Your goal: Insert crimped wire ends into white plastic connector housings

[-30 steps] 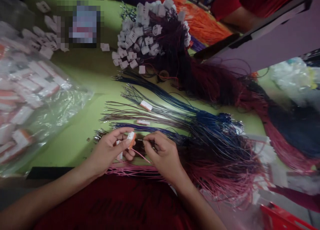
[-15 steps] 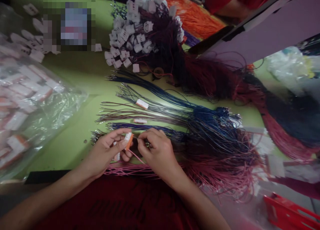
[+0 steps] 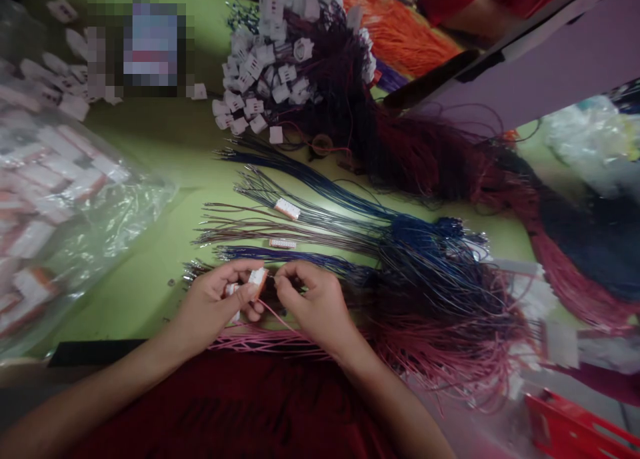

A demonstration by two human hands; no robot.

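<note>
My left hand [image 3: 215, 306] pinches a white and orange wire connector [image 3: 257, 282] between thumb and fingers. Another white connector [image 3: 233, 299] is partly hidden in the same hand. From the held connector a pink wire [image 3: 277, 316] runs down to the right, under my other hand. My right hand [image 3: 313, 299] is closed in a pinch on a thin dark wire, whose metal tip [image 3: 271, 276] points at the connector's orange side. Whether the tip touches the connector I cannot tell. Just beyond my hands, two more connectors, one tilted [image 3: 287, 209] and one flat [image 3: 283, 244], lie among the wires.
Bundles of blue wires [image 3: 320, 172], brown wires [image 3: 300, 236] and pink wires [image 3: 450, 346] spread across the green table [image 3: 125, 259]. A clear bag of connectors [image 3: 50, 179] lies left. Behind are wires with white housings [image 3: 255, 66]. A red plastic crate [image 3: 575, 426] is at lower right.
The view has shifted slightly, moving the back of the table a little to the right. Both hands keep nearly the same pose around the connector, with the right fingertips still close to it.
</note>
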